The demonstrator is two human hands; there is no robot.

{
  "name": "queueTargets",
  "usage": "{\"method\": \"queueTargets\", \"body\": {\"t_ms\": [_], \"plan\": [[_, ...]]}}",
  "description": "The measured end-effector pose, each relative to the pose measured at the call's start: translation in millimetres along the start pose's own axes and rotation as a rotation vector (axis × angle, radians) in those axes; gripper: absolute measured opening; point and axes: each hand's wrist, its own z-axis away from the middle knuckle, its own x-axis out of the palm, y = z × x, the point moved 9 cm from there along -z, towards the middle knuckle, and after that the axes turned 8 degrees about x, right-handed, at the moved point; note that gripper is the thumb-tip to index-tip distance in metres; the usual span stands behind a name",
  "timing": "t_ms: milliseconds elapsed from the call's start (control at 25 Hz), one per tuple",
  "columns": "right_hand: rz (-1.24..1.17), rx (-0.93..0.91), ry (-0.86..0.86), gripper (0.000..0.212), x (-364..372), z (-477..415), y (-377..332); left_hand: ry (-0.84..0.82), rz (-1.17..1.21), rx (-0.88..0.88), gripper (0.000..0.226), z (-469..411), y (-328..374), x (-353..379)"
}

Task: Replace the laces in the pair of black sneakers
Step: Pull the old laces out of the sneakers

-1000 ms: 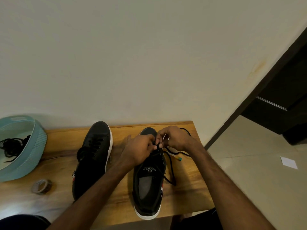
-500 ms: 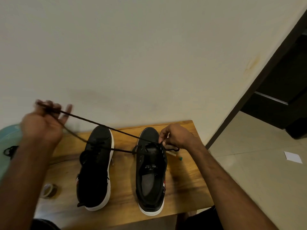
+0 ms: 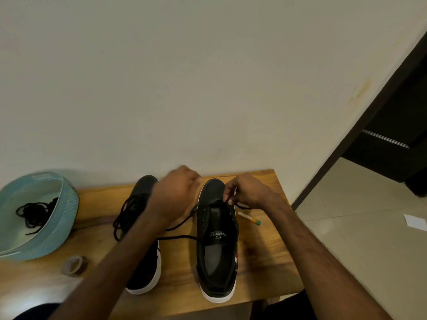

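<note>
**Threading the lace at the right sneaker's front eyelets**

Head view: you are working on the right sneaker [image 3: 217,239], which is standing upright on the wooden table [image 3: 265,262] with its toe pointing at the wall. The left sneaker [image 3: 143,197] is sitting just beside it.

The black lace [image 3: 182,224] is crossing the front eyelets and trailing slack towards you between the two shoes. Judging by that slack, it is going to handle as light, limp cord, so it needs taking close to the tip or right at the eyelet. The sneaker looks light enough to slide when you are tugging.

Your right hand [image 3: 245,190] is hovering over the right-side eyelets, and its fingers [image 3: 227,192] are curling in and pinching the lace there. Your left hand [image 3: 178,192] is hanging above the gap between the toes. It is blurring, so I cannot tell whether its curled fingers are holding the lace.

A teal basket [image 3: 60,218] is holding a tangle of black laces [image 3: 32,212] at your left, with a tape roll [image 3: 75,265] near it.
</note>
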Motion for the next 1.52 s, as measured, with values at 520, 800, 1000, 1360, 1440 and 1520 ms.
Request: {"method": "queueTargets", "body": {"t_ms": [520,800,1000,1360,1440,1520], "plan": [[0.127,0.071,0.167,0.014,-24,10,10,0.277,-0.058,-0.214,0.024,6,-24,-36],[0.122,0.079,0.145,0.016,-21,7,12,1.076,0.528,-0.246,0.018,61,-96,-148],[0.094,0.022,0.086,0.022,-11,2,-2,-0.034,0.464,0.281,0.012,25,47,-35],[0.083,-0.008,0.073,0.022,-7,-1,1,-0.131,0.310,-0.230,0.024,4,-32,73],[0.085,-0.008,0.068,0.023,-5,-3,1,-0.222,0.381,-0.267,0.024,8,-32,90],[0.085,-0.008,0.063,0.025,-3,-4,0,-0.163,0.374,-0.270,0.014,6,-31,87]]}}
